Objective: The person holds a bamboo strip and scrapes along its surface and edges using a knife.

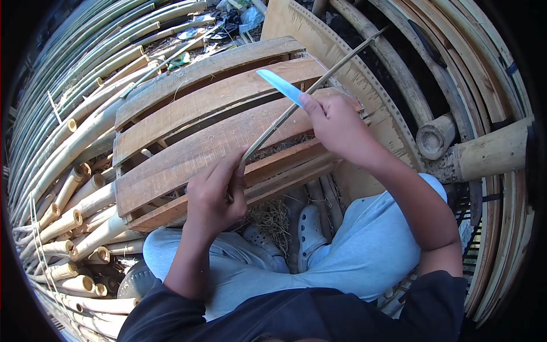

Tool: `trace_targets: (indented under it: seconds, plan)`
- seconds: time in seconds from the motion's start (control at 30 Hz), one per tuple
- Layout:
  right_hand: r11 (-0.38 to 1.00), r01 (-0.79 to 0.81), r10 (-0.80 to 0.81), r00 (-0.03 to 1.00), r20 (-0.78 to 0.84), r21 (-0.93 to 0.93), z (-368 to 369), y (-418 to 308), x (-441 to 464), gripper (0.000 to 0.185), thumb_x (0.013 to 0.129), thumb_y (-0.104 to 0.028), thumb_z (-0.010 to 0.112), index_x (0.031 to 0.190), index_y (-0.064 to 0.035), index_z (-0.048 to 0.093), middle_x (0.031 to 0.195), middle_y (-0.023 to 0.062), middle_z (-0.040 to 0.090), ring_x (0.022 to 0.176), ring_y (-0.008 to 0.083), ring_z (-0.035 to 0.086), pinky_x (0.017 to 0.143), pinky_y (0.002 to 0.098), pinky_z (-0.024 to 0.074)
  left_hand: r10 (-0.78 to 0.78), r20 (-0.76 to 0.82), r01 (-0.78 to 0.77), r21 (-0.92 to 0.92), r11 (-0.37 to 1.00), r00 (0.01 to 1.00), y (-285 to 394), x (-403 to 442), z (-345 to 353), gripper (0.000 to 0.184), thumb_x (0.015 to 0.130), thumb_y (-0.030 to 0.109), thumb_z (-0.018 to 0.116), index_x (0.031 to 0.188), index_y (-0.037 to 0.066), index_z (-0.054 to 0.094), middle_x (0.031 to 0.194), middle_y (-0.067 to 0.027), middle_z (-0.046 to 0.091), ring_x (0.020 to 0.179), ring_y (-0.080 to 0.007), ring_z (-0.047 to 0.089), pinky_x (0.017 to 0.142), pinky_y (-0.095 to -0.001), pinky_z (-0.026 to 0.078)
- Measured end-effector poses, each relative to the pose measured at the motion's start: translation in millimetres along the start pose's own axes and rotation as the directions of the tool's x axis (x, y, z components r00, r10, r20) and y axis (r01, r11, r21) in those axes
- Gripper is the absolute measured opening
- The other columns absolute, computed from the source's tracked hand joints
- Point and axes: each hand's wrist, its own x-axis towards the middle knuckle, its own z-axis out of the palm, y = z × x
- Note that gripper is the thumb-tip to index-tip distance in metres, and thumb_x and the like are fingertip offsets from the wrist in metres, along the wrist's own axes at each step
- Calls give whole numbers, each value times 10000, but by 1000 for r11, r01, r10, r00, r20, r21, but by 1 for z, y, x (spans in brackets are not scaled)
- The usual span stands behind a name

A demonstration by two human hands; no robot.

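Note:
My left hand (213,196) is closed around the lower end of a thin bamboo strip (273,126), above the near edge of a wooden slatted crate (188,142). The strip slants up and away to the right, past the crate's far corner. My right hand (336,125) is closed on a knife (279,85), its handle hidden in the fist and its thumb near the base of the blade. The pale blue-looking blade points up and left, crossing the strip. Whether the edge bites into the strip, I cannot tell.
Stacked bamboo poles (62,228) lie on the left. A curved tan sheet (364,85) leans behind the crate. Thick bamboo (496,154) and long split lengths stand on the right. Straw (270,219) lies by my grey clogs (310,233), between my knees.

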Motion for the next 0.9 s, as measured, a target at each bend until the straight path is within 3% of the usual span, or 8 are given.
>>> trace_targets:
  seconds: [0.17, 0.2, 0.3, 0.37, 0.5, 0.67, 0.73, 0.9]
  plan:
    - [997, 70, -70, 997, -37, 17, 26, -9, -19, 533, 1101, -368, 473, 761, 33, 561, 563, 93, 454, 531, 167, 401, 541, 388, 385, 9, -9, -9, -5, 1000, 1000, -5, -1, 2, 376, 858, -77, 660, 1216, 36, 691, 892, -138, 743, 658, -263, 709, 586, -342, 540]
    - [988, 144, -143, 989, -37, 47, 33, -15, -30, 492, 1074, -329, 503, 841, 81, 644, 646, 266, 606, 635, 477, 612, 614, 497, 480, 13, -2, -13, 0, 1000, 1000, -6, -1, 3, 375, 861, -75, 660, 1217, 38, 691, 900, -133, 747, 655, -258, 709, 585, -338, 541]
    - [996, 85, -85, 995, 45, 9, 5, -13, -11, 499, 1076, -326, 496, 838, 89, 640, 631, 264, 599, 617, 471, 609, 615, 496, 485, 10, -12, -10, -22, 1000, 1000, -3, -1, 2, 370, 868, -74, 656, 1219, 39, 691, 904, -119, 753, 652, -233, 709, 586, -331, 541]
    - [994, -99, 103, 990, -91, 44, -11, -6, 7, 501, 1075, -320, 498, 835, 98, 636, 645, 272, 603, 636, 476, 612, 631, 497, 490, -10, -9, 10, -33, 999, 1000, -2, -2, 2, 365, 873, -70, 657, 1219, 38, 691, 902, -113, 756, 650, -219, 708, 585, -324, 540]
    - [984, 160, -158, 987, -29, 76, 34, -14, -28, 502, 1085, -314, 472, 845, 91, 647, 624, 254, 599, 611, 434, 634, 602, 480, 485, -39, 8, 39, -31, 999, 999, -1, 0, 1, 344, 888, -60, 658, 1216, 36, 691, 906, -100, 761, 640, -187, 702, 579, -303, 536]
    - [1000, -2, 0, 999, -53, -30, -1, -8, -3, 536, 1105, -323, 441, 773, 55, 627, 549, 169, 540, 495, 299, 558, 545, 441, 456, -36, -7, 36, -46, 998, 999, 1, 1, 1, 334, 895, -55, 656, 1214, 34, 691, 908, -99, 760, 636, -186, 701, 572, -295, 532]
    - [1000, 7, -6, 989, -150, 7, 7, -5, -2, 531, 1098, -332, 452, 786, 58, 633, 572, 195, 564, 524, 347, 586, 559, 458, 463, -33, -16, 32, -59, 998, 999, 0, 0, 1, 331, 897, -54, 655, 1214, 33, 691, 910, -98, 760, 635, -183, 701, 572, -294, 532]
    - [986, 134, -131, 990, -46, 95, 29, -15, -25, 547, 1087, -361, 463, 795, 66, 639, 620, 238, 596, 601, 432, 619, 581, 485, 470, -47, 31, 48, -44, 998, 998, 0, 2, -2, 294, 948, -54, 606, 1226, -8, 686, 918, -99, 773, 666, -127, 720, 585, -247, 538]
